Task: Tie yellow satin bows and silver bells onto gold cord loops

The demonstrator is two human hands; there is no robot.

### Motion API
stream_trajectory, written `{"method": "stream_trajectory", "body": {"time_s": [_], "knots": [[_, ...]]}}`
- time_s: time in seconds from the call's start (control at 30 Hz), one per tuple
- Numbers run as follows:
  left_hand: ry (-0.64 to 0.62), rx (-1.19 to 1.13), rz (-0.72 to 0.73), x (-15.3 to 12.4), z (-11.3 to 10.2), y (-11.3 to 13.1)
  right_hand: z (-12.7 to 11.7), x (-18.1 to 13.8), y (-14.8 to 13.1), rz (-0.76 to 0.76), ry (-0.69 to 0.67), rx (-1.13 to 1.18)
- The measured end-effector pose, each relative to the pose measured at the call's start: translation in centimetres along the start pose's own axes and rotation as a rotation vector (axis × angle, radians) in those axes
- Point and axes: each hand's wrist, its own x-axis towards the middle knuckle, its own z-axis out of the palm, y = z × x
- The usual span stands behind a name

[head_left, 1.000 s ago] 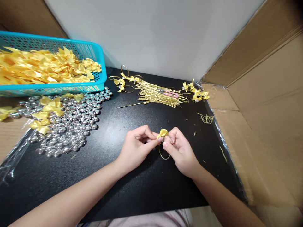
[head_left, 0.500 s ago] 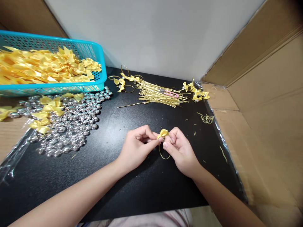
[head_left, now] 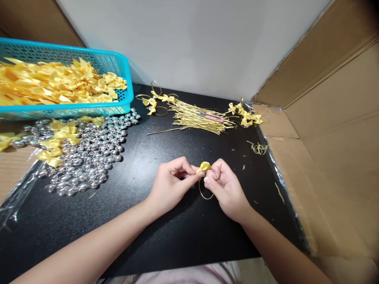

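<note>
Over the middle of the black table, a yellow ribbon bow (head_left: 204,167) sits between my two hands. A loop of thin gold cord (head_left: 202,193) hangs below it. My left hand (head_left: 174,179) pinches the bow's left side between thumb and fingertips. From the other side, my right hand (head_left: 225,188) has thumb and curled fingers closed together at the bow's right edge, by the cord. What lies inside the right pinch is mostly hidden by the fingers; it looks like the cord.
A turquoise basket (head_left: 129,79) of yellow bows stands back left. Silver bells (head_left: 85,157) with several bows lie before it. Gold cord lengths (head_left: 198,118) with pink-handled snips (head_left: 214,117) lie at the back, finished-looking bow loops (head_left: 245,114) beside them. Cord scraps (head_left: 259,148) lie right.
</note>
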Motion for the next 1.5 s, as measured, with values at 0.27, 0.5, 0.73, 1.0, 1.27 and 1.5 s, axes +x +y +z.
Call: {"method": "stream_trajectory", "body": {"time_s": [0.27,0.5,0.73,1.0,1.27,1.5], "knots": [[-0.023,0.127,0.063,-0.16,-0.22,-0.17,-0.01,0.14,-0.04,0.008,-0.002,-0.008],[-0.039,0.139,0.06,-0.21,-0.22,-0.13,-0.11,0.08,0.09,0.0,-0.011,-0.007],[-0.034,0.162,0.053,-0.14,-0.29,-0.13,-0.08,0.14,0.09,-0.003,-0.006,-0.03],[-0.012,0.104,0.037,-0.17,0.03,0.16,0.05,0.09,0.12,-0.031,-0.018,-0.056],[-0.039,0.116,0.048,-0.32,0.03,0.16,0.06,0.15,0.28,-0.032,0.001,-0.05],[-0.027,-0.052,-0.099,0.03,0.16,0.32,0.23,0.11,-0.01,-0.042,0.059,-0.063]]}}
